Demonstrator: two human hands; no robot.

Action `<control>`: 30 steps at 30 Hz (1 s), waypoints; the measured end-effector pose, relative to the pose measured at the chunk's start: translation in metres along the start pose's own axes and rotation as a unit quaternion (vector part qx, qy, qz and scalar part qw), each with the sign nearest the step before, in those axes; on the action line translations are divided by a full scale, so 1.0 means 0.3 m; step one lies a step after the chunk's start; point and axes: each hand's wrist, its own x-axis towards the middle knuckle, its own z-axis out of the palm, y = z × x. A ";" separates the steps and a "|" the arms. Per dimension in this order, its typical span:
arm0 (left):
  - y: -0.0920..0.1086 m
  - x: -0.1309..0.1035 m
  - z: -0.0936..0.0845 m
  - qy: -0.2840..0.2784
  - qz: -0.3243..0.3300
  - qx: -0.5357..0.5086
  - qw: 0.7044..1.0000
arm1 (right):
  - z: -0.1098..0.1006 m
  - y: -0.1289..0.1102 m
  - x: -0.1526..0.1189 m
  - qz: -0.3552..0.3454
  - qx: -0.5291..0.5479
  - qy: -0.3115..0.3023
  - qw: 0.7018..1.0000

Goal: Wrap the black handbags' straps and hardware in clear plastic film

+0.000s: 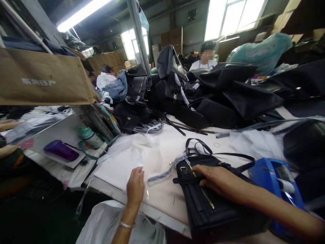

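A black handbag (pixel 203 203) with gold zips, a buckled strap and looped handles lies tilted at the table's near edge. My right hand (pixel 218 179) grips its upper front beside the gold zip, thumb and fingers bent against the bag. My left hand (pixel 135 186) is above the table edge, left of the bag, with its fingers together and partly curled. Right behind those fingertips lies a thin translucent white sheet (pixel 127 152); whether they pinch it is hidden. A strap wrapped in clear plastic (pixel 162 174) runs from the bag toward my left hand.
Black bags (pixel 215 108) are heaped along the table's far side. A blue holder (pixel 276 183) stands right of the handbag. White plastic (pixel 101 223) hangs below the near edge. At left are a purple bottle (pixel 61 150), a green flask (pixel 90 135) and a cardboard box (pixel 43 78). Several people work nearby.
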 end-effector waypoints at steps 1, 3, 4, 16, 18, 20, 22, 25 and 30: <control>-0.044 -0.033 -0.056 -0.003 -0.013 0.031 0.999 | 0.007 0.016 -0.004 0.004 -0.008 0.006 1.000; -0.106 -0.084 -0.133 -0.023 -0.025 0.083 0.996 | 0.019 0.035 -0.008 0.008 -0.038 0.010 0.999; -0.124 -0.099 -0.152 -0.026 -0.028 0.106 0.994 | 0.024 0.037 -0.007 0.007 -0.053 0.012 0.999; -0.155 0.071 -0.155 -0.045 -0.110 0.164 0.979 | 0.014 -0.008 -0.036 0.008 -0.012 0.071 0.997; -0.130 0.072 -0.175 -0.052 -0.124 0.122 0.983 | -0.002 -0.023 -0.035 0.024 -0.004 0.109 0.994; -0.100 0.065 -0.187 -0.071 -0.152 0.057 0.984 | -0.016 -0.063 -0.018 0.034 -0.005 0.134 0.990; -0.068 0.051 -0.190 -0.097 -0.188 -0.023 0.977 | -0.021 -0.127 0.015 0.027 -0.007 0.133 0.991; -0.023 0.023 -0.176 -0.110 -0.236 -0.135 0.956 | -0.002 -0.236 0.097 0.010 -0.023 0.098 0.995; 0.033 -0.023 -0.139 -0.097 -0.266 -0.242 0.928 | 0.094 -0.342 0.327 0.037 -0.001 -0.036 0.999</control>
